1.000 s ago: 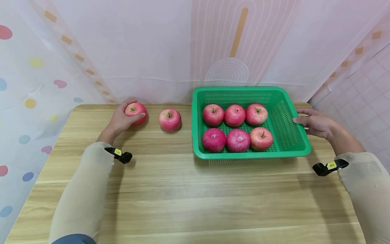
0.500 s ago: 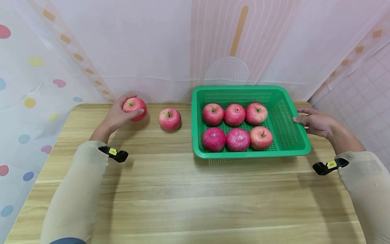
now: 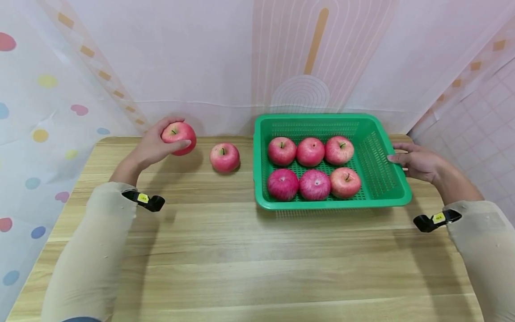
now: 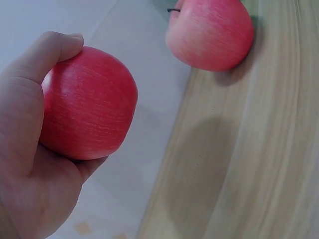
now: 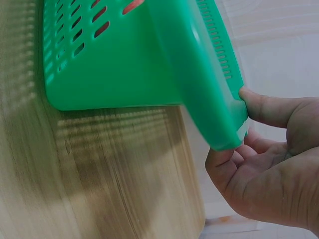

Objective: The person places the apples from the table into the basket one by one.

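Red apple (image 3: 179, 137) sits in the left hand (image 3: 150, 147), lifted clear of the wooden tabletop (image 3: 241, 259) near the far-left corner. Thumb lies across the fruit's near side, fingers curl round the back, stem end up. In the left wrist view the palm cups it from below w/ the thumb tip on top, and its shadow falls on the wood beneath. Left forearm stretches fwd in a beige sleeve, wrist bent slightly up.

A second apple (image 3: 225, 157) rests on the tabletop just right of the held one, between it and the green plastic basket (image 3: 382, 197), touching neither.

Right hand (image 3: 416, 162) grips the basket's right rim approx. midway along: thumb on the top edge, fingers curled under the lip, as the right wrist view shows. Right forearm comes in from the lower right, also in a beige sleeve.

The basket is perforated, rectangular, flat on the tabletop toward the far-right side. Inside are six apples (image 3: 314, 184) in 2 rows of 3, packed close against the left wall, w/ bare floor left on the right side by the gripped rim.
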